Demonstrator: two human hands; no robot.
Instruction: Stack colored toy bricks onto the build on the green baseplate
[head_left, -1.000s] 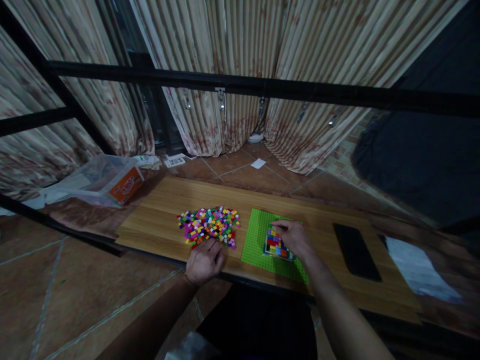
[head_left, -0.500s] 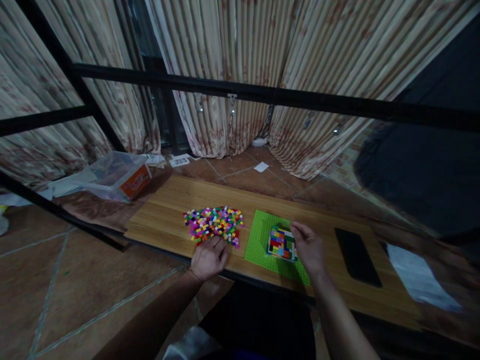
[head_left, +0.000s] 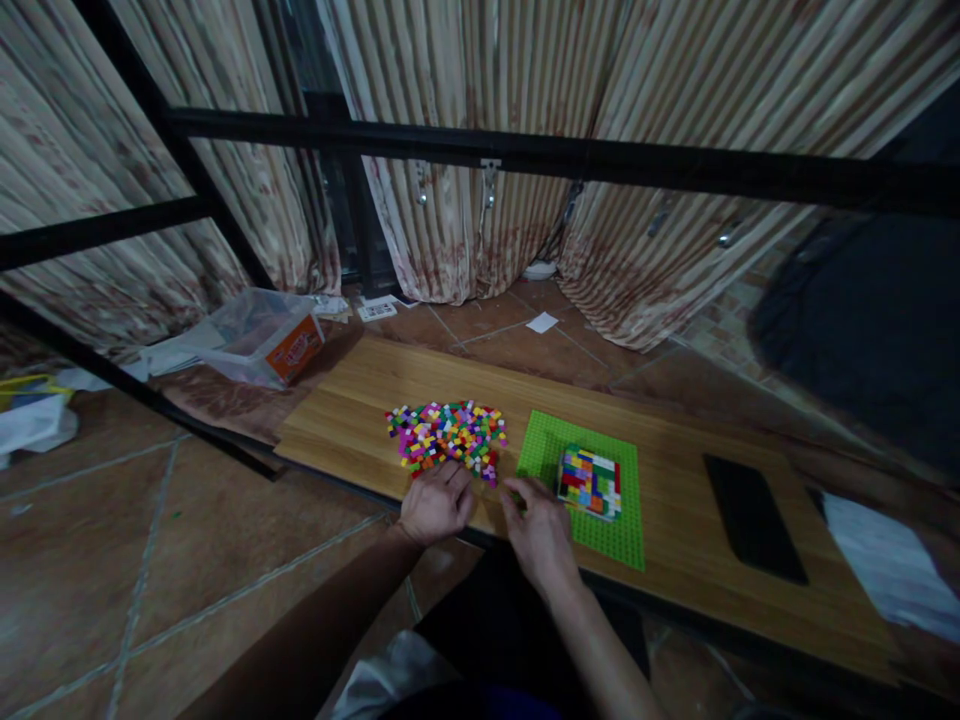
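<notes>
Right hand (head_left: 536,525) is swinging away from the build (head_left: 590,482) on the baseplate (head_left: 600,540) toward the bricks (head_left: 448,438) on the desk (head_left: 360,400), fingers spread and empty. Left hand (head_left: 437,500) is lying curled at the pile's near edge; I cannot tell whether it is pinching one. I am judging these bricks tiny, light, hard and slick, so a fingertip pinch on the sides is looking best.

Home room, striped curtains (head_left: 480,150), tiled floor (head_left: 150,520), low wooden board (head_left: 675,470)

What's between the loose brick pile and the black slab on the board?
Head view: the green baseplate carrying a multicoloured brick block, then bare board.
</notes>
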